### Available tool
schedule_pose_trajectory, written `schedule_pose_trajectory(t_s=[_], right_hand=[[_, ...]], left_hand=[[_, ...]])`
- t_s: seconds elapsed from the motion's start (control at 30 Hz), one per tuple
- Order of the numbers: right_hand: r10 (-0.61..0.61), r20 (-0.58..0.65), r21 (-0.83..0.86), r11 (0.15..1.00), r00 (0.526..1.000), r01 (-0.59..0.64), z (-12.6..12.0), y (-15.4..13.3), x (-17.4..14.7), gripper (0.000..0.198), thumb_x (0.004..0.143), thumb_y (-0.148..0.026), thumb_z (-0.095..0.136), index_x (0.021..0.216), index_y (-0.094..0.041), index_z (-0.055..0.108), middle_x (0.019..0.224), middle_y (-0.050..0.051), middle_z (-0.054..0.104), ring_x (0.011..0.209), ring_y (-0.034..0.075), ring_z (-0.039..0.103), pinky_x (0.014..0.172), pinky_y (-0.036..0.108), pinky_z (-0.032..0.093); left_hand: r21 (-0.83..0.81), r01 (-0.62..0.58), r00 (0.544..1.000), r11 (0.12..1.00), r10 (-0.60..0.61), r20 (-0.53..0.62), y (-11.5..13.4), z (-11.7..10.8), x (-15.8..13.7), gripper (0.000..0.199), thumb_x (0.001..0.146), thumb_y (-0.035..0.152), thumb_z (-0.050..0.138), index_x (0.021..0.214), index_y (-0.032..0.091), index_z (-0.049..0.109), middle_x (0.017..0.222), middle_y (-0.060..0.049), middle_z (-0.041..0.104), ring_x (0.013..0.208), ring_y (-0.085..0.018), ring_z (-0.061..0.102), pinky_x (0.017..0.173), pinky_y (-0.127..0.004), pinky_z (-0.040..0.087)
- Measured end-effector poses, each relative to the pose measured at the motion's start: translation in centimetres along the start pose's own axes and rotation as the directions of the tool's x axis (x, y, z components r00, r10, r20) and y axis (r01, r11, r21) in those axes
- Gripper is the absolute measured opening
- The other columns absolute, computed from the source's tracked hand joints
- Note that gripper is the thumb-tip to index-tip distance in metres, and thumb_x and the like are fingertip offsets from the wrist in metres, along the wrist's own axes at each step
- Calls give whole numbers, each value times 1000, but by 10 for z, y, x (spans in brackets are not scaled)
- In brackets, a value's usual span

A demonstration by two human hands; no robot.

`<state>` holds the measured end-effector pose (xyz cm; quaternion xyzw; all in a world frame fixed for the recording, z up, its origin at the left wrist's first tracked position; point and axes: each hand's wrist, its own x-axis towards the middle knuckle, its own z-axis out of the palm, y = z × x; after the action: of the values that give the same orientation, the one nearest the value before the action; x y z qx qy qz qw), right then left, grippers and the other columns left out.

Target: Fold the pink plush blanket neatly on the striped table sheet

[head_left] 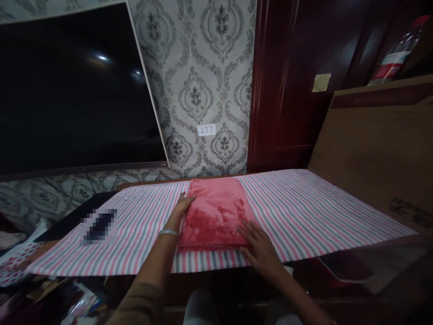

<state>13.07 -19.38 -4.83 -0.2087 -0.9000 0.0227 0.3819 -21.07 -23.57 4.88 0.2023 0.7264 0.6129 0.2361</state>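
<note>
A folded pink-red plush blanket (216, 212) lies flat on a striped cloth (291, 203) in white, pink and grey. Against the blanket's left edge rests my left hand (182, 205), its thumb over the top and its fingers stretched along the side. My right hand (259, 243) touches the lower right corner with its fingers spread, partly on top of the pile. Neither hand is closed round the blanket. A bracelet (168, 233) circles my left wrist.
A dark television (74, 90) stands at the left, and a large cardboard box (379, 149) at the right with a plastic bottle (392, 63) on it. A blurred-out dark item (99, 226) lies on the cloth's left part. Clutter (81, 302) sits below at the left.
</note>
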Motion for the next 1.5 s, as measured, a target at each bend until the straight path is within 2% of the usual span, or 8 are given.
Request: schedule_pose_trajectory(t_s=[0.17, 0.33, 0.6, 0.8, 0.97, 1.1, 1.33, 1.5], right_hand=[[86, -17, -9, 996, 996, -86, -4, 2, 45, 53, 97, -41, 47, 148, -26, 49, 153, 10, 48, 143, 32, 39, 112, 54, 38], [100, 269, -56, 994, 958, -88, 14, -7, 66, 59, 95, -51, 51, 150, -31, 46, 162, 8, 32, 150, 38, 23, 114, 61, 30], [160, 376, 7, 984, 913, -176, 11, 4, 84, 52, 97, -50, 44, 143, -27, 56, 150, 9, 51, 141, 32, 42, 113, 52, 34], [225, 318, -54, 974, 921, -219, 17, 17, 147, 58, 100, -40, 37, 155, -22, 36, 163, 11, 29, 150, 29, 25, 118, 50, 24], [185, 505, -46, 981, 843, -188, 42, 30, 159, 57, 99, -43, 38, 153, -27, 40, 162, 7, 31, 150, 29, 25, 118, 54, 19], [261, 397, 33, 954, 880, -298, 49, 56, 179, 45, 97, -36, 41, 137, -26, 61, 144, 7, 58, 134, 25, 49, 114, 42, 31], [429, 385, 89, 864, 817, -496, 72, 125, 240, 56, 96, -31, 41, 149, -14, 46, 148, 14, 53, 133, 25, 52, 109, 37, 40], [346, 504, 208, 841, 791, -500, 89, 153, 265, 38, 90, -36, 55, 116, -15, 72, 118, 11, 73, 104, 25, 69, 91, 33, 51]], left_hand=[[308, -245, 969, 919, 238, 63, -4, -4, -17, 94, 71, 39, 82, 149, 15, 34, 134, -22, 60, 117, -32, 64, 93, -38, 52], [802, -246, 955, 544, 276, 105, -24, 6, -49, 68, 93, 40, 52, 153, 16, 31, 138, -26, 50, 116, -37, 63, 91, -46, 51], [898, -217, 961, 382, 243, 129, 2, 4, -61, 65, 96, 43, 46, 154, 16, 33, 149, -24, 42, 124, -34, 58, 98, -44, 48], [855, -508, 783, 100, 468, 411, 4, 32, -86, 69, 92, 56, 50, 153, 25, 39, 163, -13, 27, 151, -39, 19, 119, -60, 19], [850, -523, 794, 61, 397, 460, -33, 46, -92, 69, 93, 56, 49, 154, 28, 37, 164, -11, 26, 150, -43, 18, 115, -70, 15], [856, -515, 789, 49, 417, 451, -41, 46, -88, 70, 90, 54, 55, 153, 30, 38, 164, -11, 27, 150, -43, 20, 116, -69, 17], [838, -543, 737, 60, 513, 441, -53, 45, -81, 71, 88, 55, 58, 152, 31, 40, 163, -10, 30, 149, -43, 21, 115, -69, 19], [825, -559, 734, 81, 511, 447, -60, 43, -78, 74, 87, 56, 57, 153, 30, 39, 163, -11, 30, 149, -43, 20, 115, -70, 19]])
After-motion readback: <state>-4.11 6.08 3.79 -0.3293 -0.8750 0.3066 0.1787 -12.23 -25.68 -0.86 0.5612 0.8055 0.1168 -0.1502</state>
